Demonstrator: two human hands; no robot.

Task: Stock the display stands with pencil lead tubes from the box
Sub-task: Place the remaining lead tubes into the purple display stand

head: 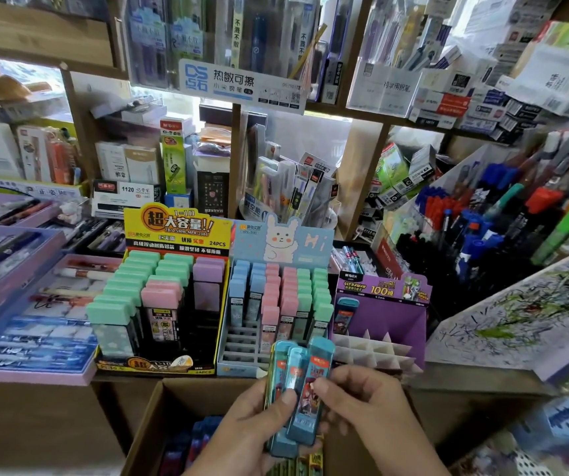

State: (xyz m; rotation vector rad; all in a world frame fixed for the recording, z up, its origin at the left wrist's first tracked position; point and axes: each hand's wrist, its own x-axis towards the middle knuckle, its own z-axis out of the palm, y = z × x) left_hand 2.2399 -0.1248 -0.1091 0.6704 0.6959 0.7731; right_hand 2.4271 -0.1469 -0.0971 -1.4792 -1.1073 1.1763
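My left hand (242, 431) grips a fan of three teal pencil lead tubes (297, 389) above the open cardboard box (145, 424). My right hand (372, 410) pinches the rightmost tube of that fan with thumb and forefinger. More tubes lie in the box, partly hidden by my hands. Straight ahead stands the purple display stand (379, 324), with one teal tube (345, 314) in its back left slot and white dividers showing in front. The blue rabbit stand (276, 304) and the yellow stand (163, 297) hold pastel lead tubes.
Trays of pens (28, 304) lie to the left. A slanted rack of coloured pens (503, 221) and a scribbled test pad (523, 310) are on the right. Shelves packed with boxed stationery (242, 80) rise behind the stands.
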